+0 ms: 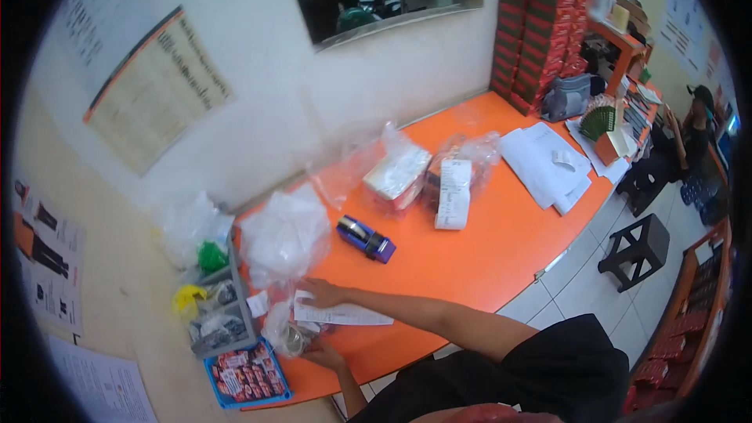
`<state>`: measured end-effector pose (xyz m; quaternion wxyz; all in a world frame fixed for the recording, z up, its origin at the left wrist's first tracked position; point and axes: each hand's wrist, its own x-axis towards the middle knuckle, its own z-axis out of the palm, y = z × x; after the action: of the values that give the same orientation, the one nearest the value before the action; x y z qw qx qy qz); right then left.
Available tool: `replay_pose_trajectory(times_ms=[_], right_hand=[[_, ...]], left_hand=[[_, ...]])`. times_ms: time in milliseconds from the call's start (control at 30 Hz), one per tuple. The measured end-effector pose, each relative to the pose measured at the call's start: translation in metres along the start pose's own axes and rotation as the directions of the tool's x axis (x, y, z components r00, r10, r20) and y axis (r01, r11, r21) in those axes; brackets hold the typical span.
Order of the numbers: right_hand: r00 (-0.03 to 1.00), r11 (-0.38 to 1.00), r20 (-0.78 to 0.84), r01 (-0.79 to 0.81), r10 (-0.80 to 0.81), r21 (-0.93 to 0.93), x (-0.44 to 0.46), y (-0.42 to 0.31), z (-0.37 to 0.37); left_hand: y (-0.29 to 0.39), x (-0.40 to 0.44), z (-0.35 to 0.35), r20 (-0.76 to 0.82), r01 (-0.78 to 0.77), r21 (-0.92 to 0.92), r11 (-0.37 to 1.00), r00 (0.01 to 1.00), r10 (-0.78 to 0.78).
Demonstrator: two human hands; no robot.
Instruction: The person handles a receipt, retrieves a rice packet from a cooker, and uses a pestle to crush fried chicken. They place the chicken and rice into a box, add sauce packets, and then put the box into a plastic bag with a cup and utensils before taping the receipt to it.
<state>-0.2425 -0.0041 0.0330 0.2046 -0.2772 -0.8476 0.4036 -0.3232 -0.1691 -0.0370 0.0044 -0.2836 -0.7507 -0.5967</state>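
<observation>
Handling appears unfinished: right hand [319,294] spread on loose receipt [348,315], left hand [326,356] at plastic bag [282,330], grip indeterminable.

Long white slip [356,316] (printed) — just beside a crinkled clear bag [276,327].

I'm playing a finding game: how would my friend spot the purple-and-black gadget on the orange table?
Start at the big, bright orange table. Towards the picture's left, a crumpled, whitish see-through plastic bag sits on it; just right of that lies the longish purple-and-black gadget. It's the only purple thing on the tabletop, and no plastic covers it.
</observation>
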Motion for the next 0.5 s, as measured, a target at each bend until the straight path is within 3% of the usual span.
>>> replay_pose_trajectory(times_ms=[67, 133, 200, 233, 267, 300, 333, 367, 400, 433, 467, 500], right_hand=[[0.971, 0.985, -0.174, -0.153, 0.165, 0.084, -0.033, -0.029, -0.023], [0.952, 0.989, -0.274, -0.109, 0.134, 0.104, -0.078, -0.025, -0.039], [0.908, 0.987, -0.395, -0.101, 0.142, 0.123, -0.148, -0.016, -0.07], [0.932, 0.982, -0.337, -0.077, 0.133, 0.173, -0.196, -0.014, -0.094], [0.954, 0.972, -0.274, -0.06, 0.123, 0.226, -0.247, -0.008, -0.113], [0.911, 0.946, -0.342, -0.126, 0.229, 0.298, -0.299, 0.004, -0.123], [0.857, 0.91, -0.396, -0.178, 0.33, 0.374, -0.348, 0.014, -0.131], [0.78, 0.905, -0.473, -0.283, 0.41, 0.318, -0.4, 0.025, -0.14], [0.692, 0.879, -0.543, -0.392, 0.476, 0.27, -0.452, 0.03, -0.15], [0.583, 0.819, -0.578, -0.453, 0.571, 0.352, -0.499, 0.034, -0.159], [0.464, 0.752, -0.599, -0.494, 0.652, 0.436, -0.539, 0.034, -0.171], [0.364, 0.744, -0.678, -0.518, 0.639, 0.422, -0.575, 0.04, -0.182]], left_hand=[[-0.024, 0.002, 0.002, 0.021, -0.046, -0.057, 0.997, 0.999, 0.048], [-0.019, 0.002, 0.01, 0.062, -0.082, -0.105, 0.991, 0.994, 0.089], [0.016, -0.015, 0.017, -0.253, 0.134, 0.366, 0.921, 0.967, -0.04], [0.026, -0.023, 0.025, -0.202, 0.105, 0.365, 0.925, 0.979, -0.032], [0.033, -0.03, 0.032, -0.267, -0.042, 0.3, 0.953, 0.955, 0.126], [0.042, -0.049, 0.034, -0.344, -0.187, 0.241, 0.952, 0.901, 0.264], [0.09, -0.075, 0.041, -0.275, -0.154, 0.022, 0.988, 0.949, 0.154], [0.143, -0.102, 0.058, -0.186, -0.087, -0.188, 0.978, 0.981, 0.052], [0.139, -0.114, 0.09, -0.17, -0.282, -0.126, 0.951, 0.951, 0.26], [0.136, -0.132, 0.123, -0.144, -0.467, -0.074, 0.881, 0.879, 0.454], [0.232, -0.182, 0.131, 0.152, -0.111, -0.295, 0.949, 0.975, 0.161], [0.306, -0.226, 0.148, 0.264, 0.071, -0.519, 0.852, 0.961, 0.08]])
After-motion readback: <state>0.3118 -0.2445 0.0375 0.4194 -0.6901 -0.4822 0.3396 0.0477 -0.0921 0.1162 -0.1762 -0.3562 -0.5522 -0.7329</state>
